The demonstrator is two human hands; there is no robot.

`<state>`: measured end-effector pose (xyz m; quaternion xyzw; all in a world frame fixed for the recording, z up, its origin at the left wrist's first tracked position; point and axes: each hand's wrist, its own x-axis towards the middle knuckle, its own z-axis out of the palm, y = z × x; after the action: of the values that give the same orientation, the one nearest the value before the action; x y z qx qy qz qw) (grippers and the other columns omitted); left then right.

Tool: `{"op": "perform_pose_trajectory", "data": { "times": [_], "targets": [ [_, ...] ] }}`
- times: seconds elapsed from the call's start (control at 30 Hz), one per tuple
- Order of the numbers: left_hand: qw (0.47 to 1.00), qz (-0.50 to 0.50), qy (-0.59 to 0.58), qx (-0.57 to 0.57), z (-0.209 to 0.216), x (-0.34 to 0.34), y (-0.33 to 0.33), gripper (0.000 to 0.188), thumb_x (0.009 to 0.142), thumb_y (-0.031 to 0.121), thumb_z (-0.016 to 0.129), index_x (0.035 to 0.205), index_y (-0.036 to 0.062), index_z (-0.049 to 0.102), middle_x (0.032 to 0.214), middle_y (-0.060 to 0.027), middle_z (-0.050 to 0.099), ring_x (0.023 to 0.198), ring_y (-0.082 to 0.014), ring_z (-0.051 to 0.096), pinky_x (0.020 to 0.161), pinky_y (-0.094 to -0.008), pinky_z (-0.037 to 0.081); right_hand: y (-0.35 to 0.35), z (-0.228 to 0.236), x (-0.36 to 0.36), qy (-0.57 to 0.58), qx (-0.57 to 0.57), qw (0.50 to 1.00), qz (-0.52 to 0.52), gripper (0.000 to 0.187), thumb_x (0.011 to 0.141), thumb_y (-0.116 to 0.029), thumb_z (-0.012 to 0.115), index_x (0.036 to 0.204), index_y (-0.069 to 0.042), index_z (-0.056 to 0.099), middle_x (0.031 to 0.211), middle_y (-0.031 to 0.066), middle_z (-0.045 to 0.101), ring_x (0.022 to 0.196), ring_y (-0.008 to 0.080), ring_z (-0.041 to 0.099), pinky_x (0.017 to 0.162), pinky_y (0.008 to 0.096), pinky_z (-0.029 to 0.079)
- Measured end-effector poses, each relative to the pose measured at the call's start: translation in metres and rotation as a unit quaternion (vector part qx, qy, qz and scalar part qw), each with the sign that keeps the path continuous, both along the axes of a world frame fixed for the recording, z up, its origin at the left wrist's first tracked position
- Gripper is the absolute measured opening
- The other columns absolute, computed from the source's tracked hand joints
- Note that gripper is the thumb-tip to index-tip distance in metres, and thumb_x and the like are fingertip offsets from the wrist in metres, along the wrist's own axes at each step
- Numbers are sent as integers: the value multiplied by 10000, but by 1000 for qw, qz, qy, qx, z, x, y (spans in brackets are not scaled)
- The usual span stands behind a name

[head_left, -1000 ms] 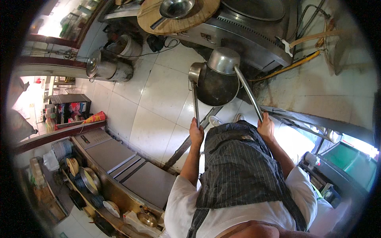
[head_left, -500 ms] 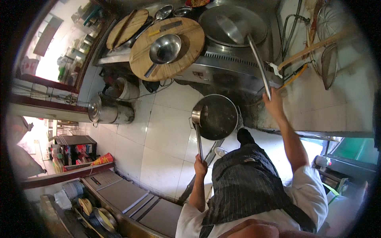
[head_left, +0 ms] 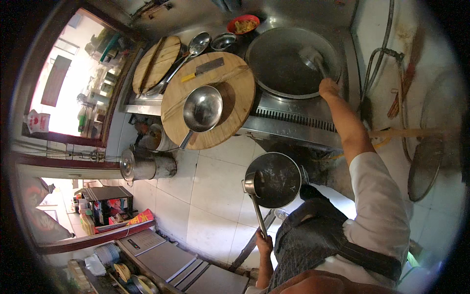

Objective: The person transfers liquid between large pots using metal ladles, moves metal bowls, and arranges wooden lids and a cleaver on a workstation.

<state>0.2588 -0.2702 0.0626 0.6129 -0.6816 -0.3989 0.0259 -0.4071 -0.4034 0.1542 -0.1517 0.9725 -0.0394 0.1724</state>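
Note:
My right hand (head_left: 329,87) is closed round the handle of a large metal spatula (head_left: 310,58). Its blade lies inside a wide round wok (head_left: 279,66) set in the steel stove at the upper right. Down near my body, my left hand (head_left: 264,244) grips the long handle of a ladle (head_left: 258,213). The ladle's bowl hangs at the left rim of a deep metal pot (head_left: 289,169) standing low by my feet. Something dark fills the pot's inside; I cannot make out what.
A round wooden board (head_left: 235,81) on the stove carries a cleaver (head_left: 209,65) and a small steel pan (head_left: 202,109). A red bowl of food (head_left: 243,24) sits behind. Lidded metal pot (head_left: 138,164) stands on the floor at left; a counter (head_left: 166,255) runs lower left.
My right hand has reached forward from beside the stove to over the wok's near right edge, and the spatula blade has shifted right. My left hand still holds the ladle at the pot. The view has shifted.

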Motion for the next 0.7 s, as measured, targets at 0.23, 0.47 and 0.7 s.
{"op": "perform_pose_trajectory", "data": {
  "times": [0.23, 0.47, 0.7],
  "targets": [
    [988, 82, 94, 88, -36, -9, 4, 449, 734, 122, 562, 1142, 3, 418, 692, -86, 548, 520, -148, 509, 465, -292, 411, -54, -78, -1, -176, -24, 980, -91, 213, 865, -91, 441, 891, 32, 613, 770, 186, 599, 596, 248, 565, 504, 394, 464],
    [972, 128, 161, 113, 27, -53, -11, 479, 749, 90, 572, 1186, 26, 385, 666, -30, 507, 484, -112, 465, 430, -256, 380, -51, -89, 16, -462, -391, 776, -177, 114, 831, -80, 482, 788, 16, 523, 506, 73, 424, 421, 185, 399, 406, 277, 343],
    [964, 88, 219, 125, 75, -59, -32, 485, 812, 101, 569, 1230, 37, 332, 646, -25, 483, 455, -87, 453, 389, -238, 365, -43, -78, 30, -559, -485, 613, -278, 173, 810, -58, 517, 658, -67, 435, 495, -4, 401, 400, 61, 354, 381, 192, 304]
  ]
}}
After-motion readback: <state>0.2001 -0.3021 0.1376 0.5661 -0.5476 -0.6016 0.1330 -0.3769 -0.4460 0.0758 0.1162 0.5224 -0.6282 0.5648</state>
